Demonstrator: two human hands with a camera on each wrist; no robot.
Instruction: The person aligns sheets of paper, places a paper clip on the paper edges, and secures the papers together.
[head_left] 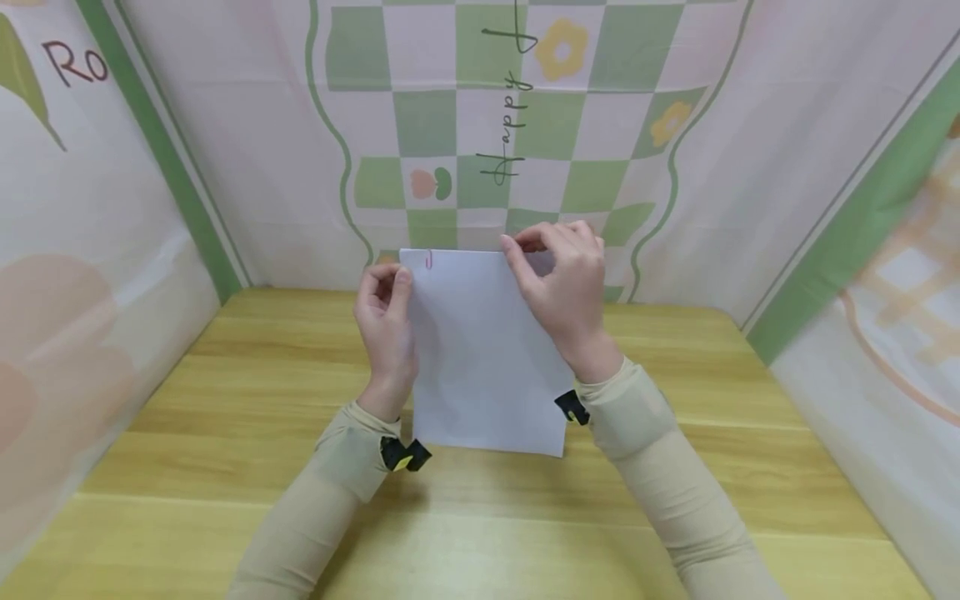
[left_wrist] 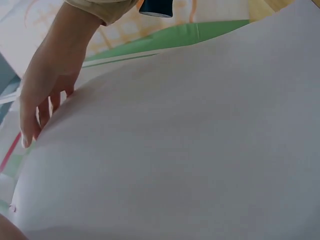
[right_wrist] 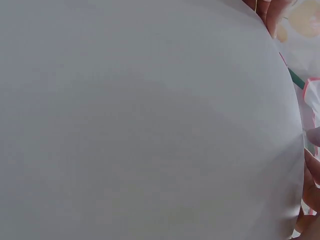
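A white sheet of paper (head_left: 487,350) is held up over the table, a pink paper clip (head_left: 429,259) on its top edge near the left corner. My left hand (head_left: 386,321) pinches the paper's left edge just below that corner, thumb in front. At the top edge, right of the middle, my right hand (head_left: 564,279) has thumb and forefinger tips together on the paper. In the left wrist view the right hand (left_wrist: 52,75) reaches over the far edge, and the clip (left_wrist: 12,207) shows small at lower left. Paper fills most of the right wrist view, some fingers (right_wrist: 311,185) partly hidden behind its edge.
Beneath the hands is a wood-grain table (head_left: 247,433). A checkered cloth (head_left: 487,117) with flowers and lettering hangs behind it, with printed curtains (head_left: 90,250) at both sides. Black wrist cameras (head_left: 405,454) sit on both sleeves.
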